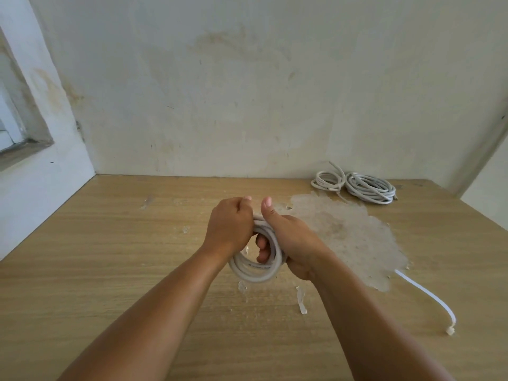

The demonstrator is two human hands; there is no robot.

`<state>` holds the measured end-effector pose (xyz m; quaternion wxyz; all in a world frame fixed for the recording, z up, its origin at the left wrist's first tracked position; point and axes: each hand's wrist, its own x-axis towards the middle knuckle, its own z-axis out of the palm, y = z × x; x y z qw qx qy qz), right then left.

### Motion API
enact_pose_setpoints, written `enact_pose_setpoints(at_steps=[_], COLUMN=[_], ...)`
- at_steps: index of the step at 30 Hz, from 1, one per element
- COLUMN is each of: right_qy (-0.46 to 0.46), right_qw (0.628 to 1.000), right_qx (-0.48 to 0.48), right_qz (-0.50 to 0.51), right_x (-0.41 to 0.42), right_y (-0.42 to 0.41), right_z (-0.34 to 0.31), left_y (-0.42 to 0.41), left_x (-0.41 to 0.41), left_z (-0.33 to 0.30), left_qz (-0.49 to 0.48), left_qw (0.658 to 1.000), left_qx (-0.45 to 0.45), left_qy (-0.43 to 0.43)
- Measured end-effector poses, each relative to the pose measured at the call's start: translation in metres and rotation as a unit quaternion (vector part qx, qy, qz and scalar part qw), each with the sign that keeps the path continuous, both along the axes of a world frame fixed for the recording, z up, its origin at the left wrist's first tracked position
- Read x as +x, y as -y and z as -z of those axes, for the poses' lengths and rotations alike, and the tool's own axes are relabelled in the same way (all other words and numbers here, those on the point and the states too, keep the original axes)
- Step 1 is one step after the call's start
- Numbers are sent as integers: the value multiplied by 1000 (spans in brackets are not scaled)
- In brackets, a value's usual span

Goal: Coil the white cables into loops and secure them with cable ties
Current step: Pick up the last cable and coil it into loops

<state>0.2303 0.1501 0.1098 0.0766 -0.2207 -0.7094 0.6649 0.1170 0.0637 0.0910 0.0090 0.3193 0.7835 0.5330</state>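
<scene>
From the head camera, both hands hold one coil of white cable point(255, 259) up over the wooden table point(110, 243). The left hand point(229, 225) is wrapped around the top of the coil, fingers curled tight on it. The right hand point(291, 243) grips the coil's right side, with fingers poking through the middle of the loop and the thumb sticking up. The coil sits between the two hands, and its round bottom part hangs below them. The loops could spring apart, I think, if either hand lets go before a tie goes on, because the cable looks stiff. A loose white cable end point(428, 295) lies on the table to the right, and it may tug or snag. I cannot see a tie on this coil. Two finished bundles point(357, 185) rest far back by the wall point(247, 78).
</scene>
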Motion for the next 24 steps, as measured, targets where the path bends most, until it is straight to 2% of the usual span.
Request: enact_pose_setpoints(at_steps=[3,9,11,13,14,19,24], right_qy=[-23,-70,-81,-93,-100,-134,-139], right_qw=[999,993,989,982,978,970,964], right_qx=[-6,-69,-78,-101,-113,-146,-173], right_qz=[49,72,95,128,142,141,149], right_x=[-3,2,1,3,4,10,20], right_y=[6,2,-2,-7,-9,-10,-16], right_z=[10,17,16,15,15,22,32], left_y=[-3,-9,-11,-12,-12,-17,-25], left_x=[2,9,6,8,12,32,45], left_z=[0,-7,-12,-12,-11,-1,-1], left_qz=[4,12,52,113,126,44,18], left_qw=[999,997,984,956,948,960,972], left_qx=[2,23,55,95,100,103,96], left_qy=[40,79,164,253,273,257,214])
